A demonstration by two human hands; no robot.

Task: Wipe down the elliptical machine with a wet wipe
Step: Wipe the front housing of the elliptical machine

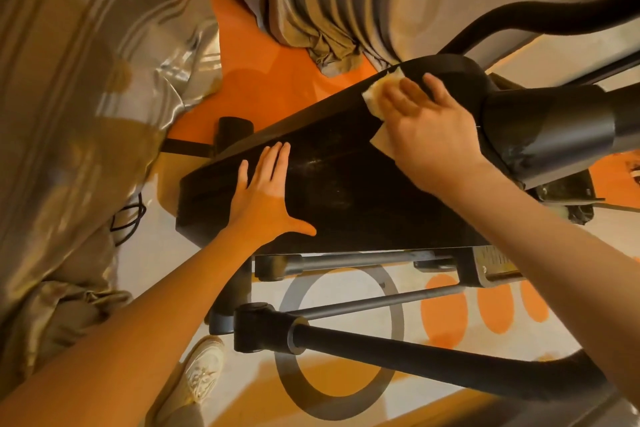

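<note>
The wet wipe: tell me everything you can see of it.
The wet wipe is a pale, cream-looking sheet, crumpled and folded, lying flat on the upper part of the elliptical's black housing. The right hand presses it down with fingers spread and straight, covering most of it. Only two parts show: a bunched edge beyond the fingertips and a flatter corner below the thumb side. The left hand does not touch it.

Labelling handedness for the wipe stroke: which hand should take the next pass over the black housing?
Right. The right hand already presses the wet wipe flat on the housing near its upper end. The left hand holds nothing, lying flat lower down, probably as a brace.
</note>
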